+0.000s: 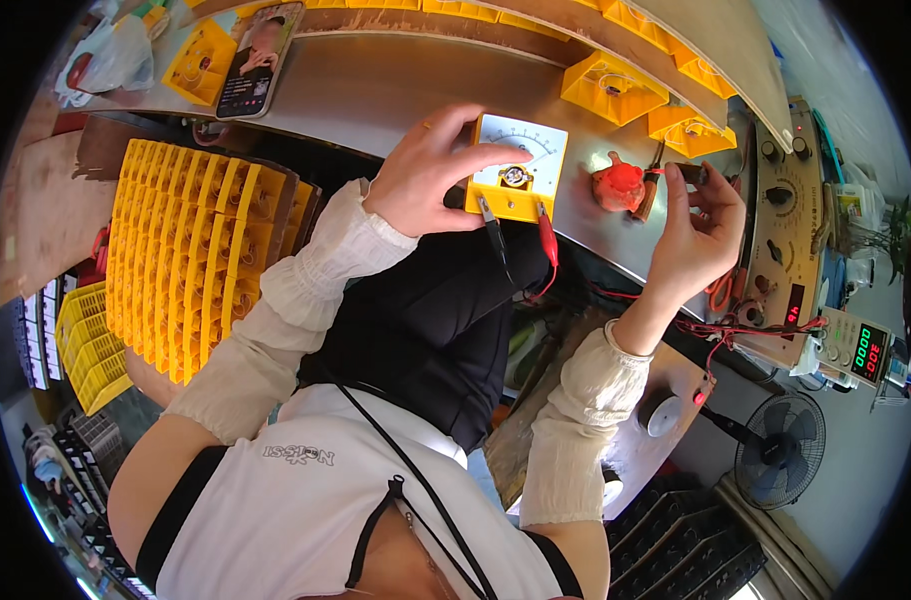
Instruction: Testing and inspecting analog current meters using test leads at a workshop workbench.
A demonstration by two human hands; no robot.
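My left hand (pixel 425 170) grips a yellow analog panel meter (pixel 541 190) with a white dial; the thumb lies across its face. A black alligator clip (pixel 492 228) and a red alligator clip (pixel 547 238) are at the meter's lower edge, with leads hanging down. To the right, my right hand (pixel 700 225) is closed, thumb and fingers around a dark-handled tool (pixel 691 173) whose kind I cannot make out. Its thin end points left at a lumpy red pot-like object (pixel 616 184) on the metal bench (pixel 395 75).
Stacked yellow meter housings (pixel 180 250) stand at the left. A phone (pixel 261 60) leans at the back left. More yellow housings (pixel 612 88) sit along the shelf. At the right are a knobbed instrument (pixel 787 230), a power supply with lit digits (pixel 855 346) and a fan (pixel 780 450).
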